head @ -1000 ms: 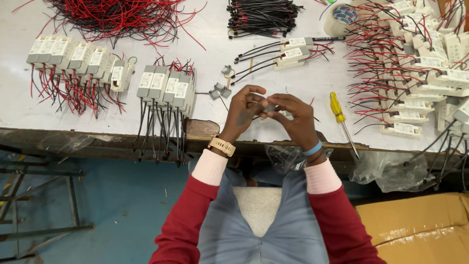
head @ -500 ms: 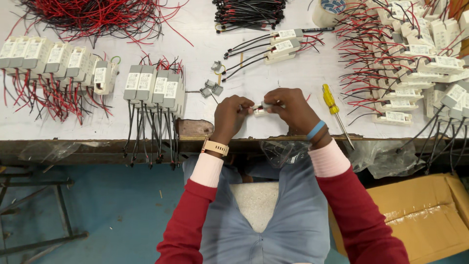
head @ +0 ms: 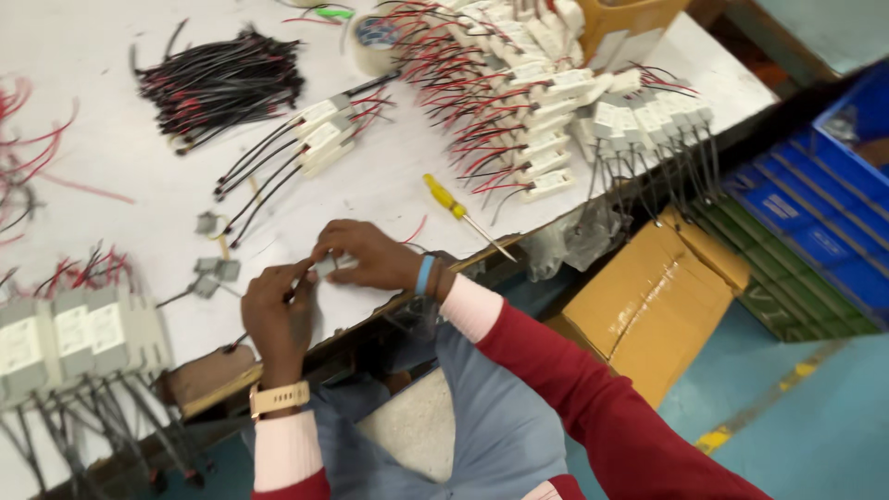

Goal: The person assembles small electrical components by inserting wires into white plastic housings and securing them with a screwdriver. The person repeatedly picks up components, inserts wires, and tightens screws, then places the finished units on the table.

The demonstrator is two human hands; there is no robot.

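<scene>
Both my hands meet over the front edge of a white worktable (head: 139,185). My left hand (head: 276,319) and my right hand (head: 366,257) together pinch a small white plastic box-shaped part (head: 326,267), mostly hidden by my fingers. A watch sits on my left wrist, a blue band on my right. A yellow-handled screwdriver (head: 460,213) lies just right of my right hand.
Rows of small white boxes with black leads (head: 74,333) lie at the left, others with red and black leads (head: 537,111) at the back right. A bundle of black wires (head: 222,83), a tape roll (head: 375,42), a cardboard box (head: 648,296) and blue crates (head: 815,222) surround me.
The view has swung to the right and tilted, bringing the cardboard box and blue crates into sight. My hands stay together on the small white part at the table's edge.
</scene>
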